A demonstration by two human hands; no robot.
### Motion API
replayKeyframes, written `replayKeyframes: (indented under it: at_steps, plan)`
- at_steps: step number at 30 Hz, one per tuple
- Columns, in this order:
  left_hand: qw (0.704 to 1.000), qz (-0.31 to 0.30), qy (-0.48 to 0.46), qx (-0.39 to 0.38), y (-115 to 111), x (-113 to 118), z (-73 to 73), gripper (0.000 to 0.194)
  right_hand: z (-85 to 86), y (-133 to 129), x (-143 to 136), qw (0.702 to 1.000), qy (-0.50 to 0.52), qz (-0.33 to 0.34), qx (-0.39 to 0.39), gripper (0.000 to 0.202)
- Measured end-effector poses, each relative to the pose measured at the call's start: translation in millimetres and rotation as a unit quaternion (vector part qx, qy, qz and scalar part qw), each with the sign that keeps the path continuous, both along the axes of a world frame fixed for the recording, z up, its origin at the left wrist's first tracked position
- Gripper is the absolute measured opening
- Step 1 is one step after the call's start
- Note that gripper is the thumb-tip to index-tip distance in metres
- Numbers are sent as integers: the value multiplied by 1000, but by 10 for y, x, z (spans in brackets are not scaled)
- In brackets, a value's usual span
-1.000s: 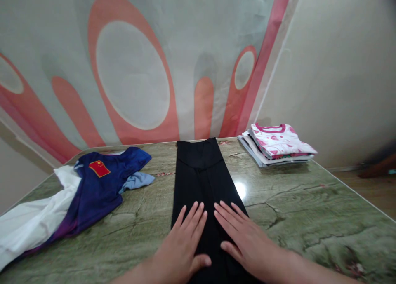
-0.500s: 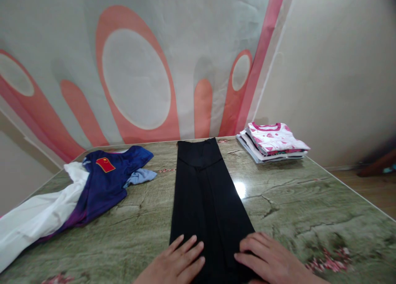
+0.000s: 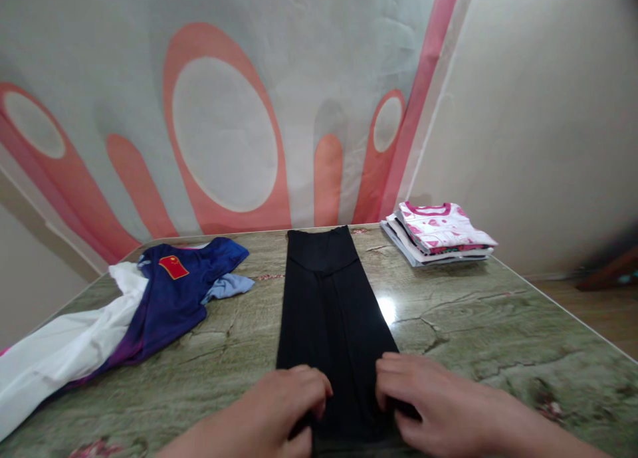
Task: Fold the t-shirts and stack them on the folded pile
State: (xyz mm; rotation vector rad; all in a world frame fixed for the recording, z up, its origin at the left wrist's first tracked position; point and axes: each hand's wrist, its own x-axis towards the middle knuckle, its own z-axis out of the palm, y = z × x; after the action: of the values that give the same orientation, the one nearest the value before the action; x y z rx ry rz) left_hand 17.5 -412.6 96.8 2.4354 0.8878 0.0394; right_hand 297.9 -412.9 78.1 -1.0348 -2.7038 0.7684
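Note:
Long black trousers lie flat in a narrow strip, with a V-shaped seam near their far end. My left hand grips their near left edge with curled fingers. At the near right edge my right hand is closed on the same black cloth, thumb underneath. The near end of the cloth droops between my hands, partly hidden by them.
The table has a green-brown marbled top. On its left lie a blue shirt with a red patch, white cloth and a light blue piece. A folded clothes stack stands far right.
Both hands were lying flatter on the black trousers with fingers stretched out. Now their fingers have curled and closed on the near edges.

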Motion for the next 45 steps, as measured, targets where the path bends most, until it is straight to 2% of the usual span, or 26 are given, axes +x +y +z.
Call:
replayKeyframes:
  at_steps: [2, 4, 7, 10, 12, 16, 19, 24, 29, 32, 35, 36, 38, 40, 43, 45]
  plan:
    - [992, 23, -40, -121, 233, -34, 127, 33, 83, 273, 19, 996, 31, 18, -76, 30]
    - [964, 48, -81, -250, 515, -70, 108, 28, 64, 579, 16, 986, 54, -3, -155, 28]
    - [890, 146, -160, -401, 908, -150, -130, 21, -130, 969, -10, 956, 120, -100, -249, 18]
    - [815, 236, -228, -477, 1123, -279, -383, 28, -381, 1161, 19, 910, 208, -185, -306, 24]
    - [799, 244, -251, -489, 1162, -372, -464, 38, -490, 1179, 81, 888, 234, -203, -339, 37]
    - [831, 194, -239, -463, 1149, -446, -445, 58, -529, 1116, 192, 865, 257, -183, -390, 47]
    - [867, 185, -234, -399, 1133, -361, -393, 57, -523, 1105, 207, 857, 256, -188, -405, 45]
    - [952, 155, -138, -223, 1051, -188, -361, 46, -580, 1150, 223, 906, 158, -178, -351, 33]
    - [977, 143, -81, -135, 971, -146, -372, 46, -583, 1124, 274, 933, 104, -154, -309, 29]
    - [985, 160, -49, -51, 885, -78, -324, 40, -502, 1069, 242, 959, 58, -163, -224, 27]
    - [983, 169, -7, 74, 696, 47, -251, 21, -373, 946, 116, 982, 35, -179, -58, 26]
    - [982, 157, 5, 103, 616, 87, -242, 21, -339, 882, 57, 984, 38, -176, -2, 26]
    - [985, 106, 24, 134, 459, 139, -274, 30, -317, 724, -66, 985, 46, -145, 80, 34]
    - [988, 47, 49, 140, 332, 141, -374, 50, -368, 552, -163, 989, 39, -85, 113, 47]
    - [987, -16, 107, 115, 229, 71, -564, 92, -522, 356, -211, 994, 4, 2, 108, 71]
    - [986, -27, 132, 101, 204, 17, -635, 101, -593, 306, -191, 995, -15, 40, 91, 80]
